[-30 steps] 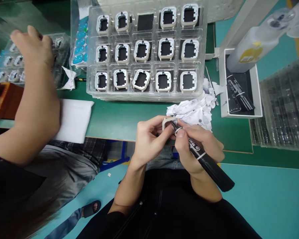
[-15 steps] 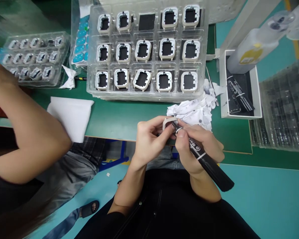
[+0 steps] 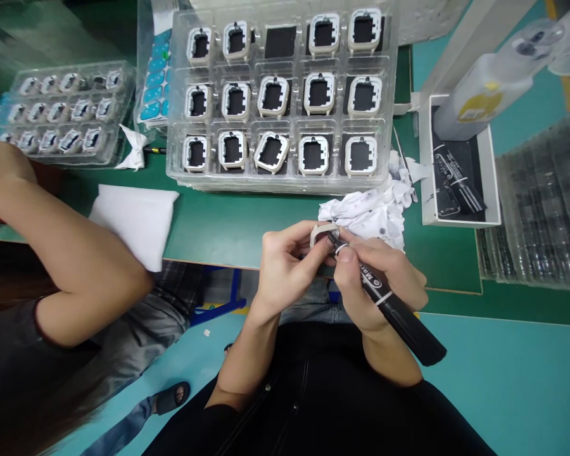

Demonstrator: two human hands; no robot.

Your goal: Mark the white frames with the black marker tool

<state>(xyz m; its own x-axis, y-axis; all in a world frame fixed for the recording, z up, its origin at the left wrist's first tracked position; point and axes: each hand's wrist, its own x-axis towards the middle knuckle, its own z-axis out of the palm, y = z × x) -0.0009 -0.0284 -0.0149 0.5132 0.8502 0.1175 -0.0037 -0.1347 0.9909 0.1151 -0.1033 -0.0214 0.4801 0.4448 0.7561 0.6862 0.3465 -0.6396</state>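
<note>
My left hand is closed around a small beige square frame, held just off the near edge of the green table. My right hand grips a thick black marker, its tip touching the frame. Beyond my hands stands a clear plastic tray with rows of similar beige frames; one pocket in the top row holds only a black insert.
A crumpled, ink-stained white cloth lies beside my hands. A white box with black items and a white bottle stand right. A co-worker's arm reaches in at left, near a white pad and a second tray.
The co-worker's arm has drawn back from the left tray toward the near left. My own hands, the frame and the marker have barely moved.
</note>
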